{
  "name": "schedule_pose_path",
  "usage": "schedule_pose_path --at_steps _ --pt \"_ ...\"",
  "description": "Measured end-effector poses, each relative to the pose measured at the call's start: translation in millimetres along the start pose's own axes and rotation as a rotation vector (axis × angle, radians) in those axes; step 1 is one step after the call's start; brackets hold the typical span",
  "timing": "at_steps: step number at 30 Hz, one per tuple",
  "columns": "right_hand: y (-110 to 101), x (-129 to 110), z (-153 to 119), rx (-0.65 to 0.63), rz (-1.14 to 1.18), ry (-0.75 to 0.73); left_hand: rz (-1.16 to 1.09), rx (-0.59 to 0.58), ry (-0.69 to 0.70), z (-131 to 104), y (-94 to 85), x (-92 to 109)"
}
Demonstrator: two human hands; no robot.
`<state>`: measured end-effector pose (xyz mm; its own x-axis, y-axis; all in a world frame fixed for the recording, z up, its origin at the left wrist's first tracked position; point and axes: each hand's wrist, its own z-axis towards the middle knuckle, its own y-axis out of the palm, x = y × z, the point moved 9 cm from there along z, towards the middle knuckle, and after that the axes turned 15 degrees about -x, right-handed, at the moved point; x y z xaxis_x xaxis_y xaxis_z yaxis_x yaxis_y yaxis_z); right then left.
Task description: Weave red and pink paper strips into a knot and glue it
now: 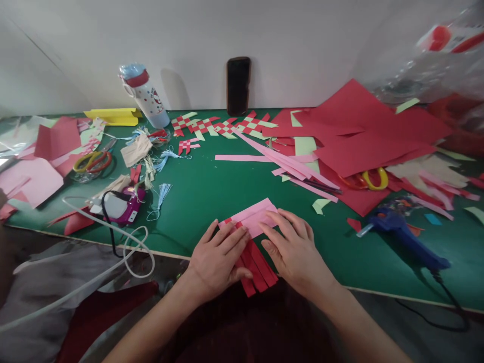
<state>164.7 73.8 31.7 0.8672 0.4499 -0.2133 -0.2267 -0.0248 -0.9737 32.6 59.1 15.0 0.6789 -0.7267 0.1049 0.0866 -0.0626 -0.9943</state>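
Note:
Near the table's front edge, pink paper strips (257, 218) lie across red paper strips (257, 269), crossing at their upper end. My left hand (219, 257) presses flat on the crossing, fingers stretched out over the paper. From the right, my right hand (293, 247) touches the pink strips with its fingertips, the fingers bent and apart. The red strips hang slightly past the table edge between my hands. Part of the weave is hidden under my left fingers. Farther back lie several finished-looking woven red and pale green paper fish (225, 127) and loose pink strips (283, 161).
A blue glue gun (408, 237) with a cord lies at the right. Red paper sheets (378, 126) and yellow-handled scissors (374, 179) are behind it. At the left are scissors (93, 161), tassels (162, 196), a white cable (141, 242) and a bottle (147, 98). A phone (238, 85) leans on the wall.

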Motion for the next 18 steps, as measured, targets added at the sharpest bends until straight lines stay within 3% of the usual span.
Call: schedule_pose_path --at_steps 10,14,18 --pt "-17.8 36.2 5.5 0.096 -0.013 0.156 -0.048 -0.053 0.04 1.5 0.8 -2.7" --pt "-18.6 43.8 13.3 0.099 -0.035 0.187 -0.039 -0.008 0.063 -0.2 -13.1 -5.0" --pt "-12.8 46.5 19.8 0.079 -0.077 0.232 -0.067 0.038 0.0 -3.1 -23.6 -16.2"
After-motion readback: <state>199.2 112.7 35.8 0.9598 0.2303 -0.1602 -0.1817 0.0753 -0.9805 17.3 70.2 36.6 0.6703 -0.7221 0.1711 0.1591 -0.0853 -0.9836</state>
